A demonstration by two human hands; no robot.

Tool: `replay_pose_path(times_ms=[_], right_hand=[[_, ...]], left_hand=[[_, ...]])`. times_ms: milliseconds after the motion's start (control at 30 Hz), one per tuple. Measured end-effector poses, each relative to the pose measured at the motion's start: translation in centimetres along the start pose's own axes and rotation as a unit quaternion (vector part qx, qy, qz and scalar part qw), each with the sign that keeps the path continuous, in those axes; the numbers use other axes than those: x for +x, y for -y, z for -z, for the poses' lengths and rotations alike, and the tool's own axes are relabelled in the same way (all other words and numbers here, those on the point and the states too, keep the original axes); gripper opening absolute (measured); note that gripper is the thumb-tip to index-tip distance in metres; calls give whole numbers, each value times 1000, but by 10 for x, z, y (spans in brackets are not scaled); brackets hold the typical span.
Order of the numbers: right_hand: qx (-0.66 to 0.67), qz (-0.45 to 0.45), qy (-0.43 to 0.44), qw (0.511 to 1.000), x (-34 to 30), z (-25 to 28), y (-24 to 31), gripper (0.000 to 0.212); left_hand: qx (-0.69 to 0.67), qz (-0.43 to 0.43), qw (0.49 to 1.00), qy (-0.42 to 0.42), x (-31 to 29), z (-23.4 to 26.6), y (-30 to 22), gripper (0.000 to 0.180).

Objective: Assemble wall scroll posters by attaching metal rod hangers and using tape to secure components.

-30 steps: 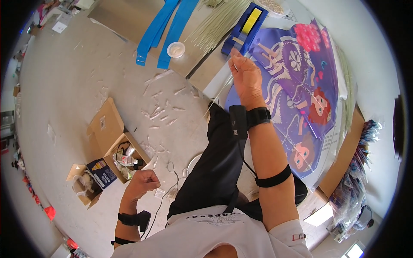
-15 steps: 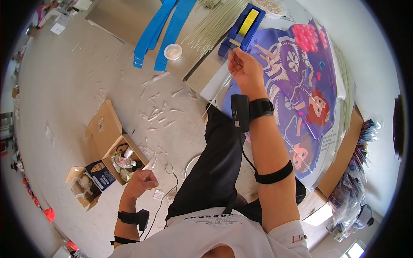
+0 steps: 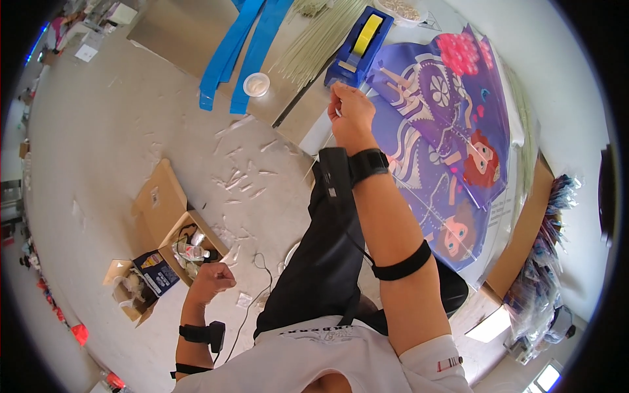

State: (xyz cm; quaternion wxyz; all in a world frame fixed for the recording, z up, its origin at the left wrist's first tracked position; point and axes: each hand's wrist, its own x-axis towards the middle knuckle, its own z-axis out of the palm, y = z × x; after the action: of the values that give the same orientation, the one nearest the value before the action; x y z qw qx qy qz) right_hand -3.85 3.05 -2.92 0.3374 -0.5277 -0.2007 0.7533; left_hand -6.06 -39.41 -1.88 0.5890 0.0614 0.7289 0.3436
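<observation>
My right hand (image 3: 352, 112) is closed in a pinch just below the front end of a blue tape dispenser (image 3: 362, 49) carrying a yellow-cored roll. What lies between the fingertips is too small and pale to make out. Beside this hand, to the right, lie overlapping purple printed sheets (image 3: 440, 88) with cartoon figures and thin lines across them. My left hand (image 3: 213, 280) is closed in a loose fist low on the left, over the floor near an open cardboard box (image 3: 213, 229). Its curled fingers hide anything inside.
Blue strips (image 3: 246, 78), a small white cup (image 3: 256, 84) and a bundle of thin pale sticks (image 3: 321, 42) lie at the far side. A tub (image 3: 403, 10) stands behind the dispenser. Clear scraps (image 3: 236, 178) litter the floor. Plastic-wrapped bundles (image 3: 534, 275) lie right. A cable (image 3: 247, 308) trails left.
My right hand has moved left and slightly nearer, away from the dispenser's front edge, still pinched. My left hand has barely moved. The whole view has shifted slightly.
</observation>
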Motion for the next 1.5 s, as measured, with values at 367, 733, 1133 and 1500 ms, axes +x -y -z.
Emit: replay_pose_path(times_ms=[367,733,1133,1500], right_hand=[[166,134,203,956,-53,224,95,5],[206,215,61,953,-162,472,96,7],[-92,341,-283,892,-144,506,83,7],[-229,379,-410,798,-115,513,83,12]], left_hand=[[83,-87,991,50,10,0,-47,6],[256,-262,923,115,57,-94,-184,7],[362,-309,879,36,96,-183,-239,3],[357,-332,873,-35,140,-217,-254,3]])
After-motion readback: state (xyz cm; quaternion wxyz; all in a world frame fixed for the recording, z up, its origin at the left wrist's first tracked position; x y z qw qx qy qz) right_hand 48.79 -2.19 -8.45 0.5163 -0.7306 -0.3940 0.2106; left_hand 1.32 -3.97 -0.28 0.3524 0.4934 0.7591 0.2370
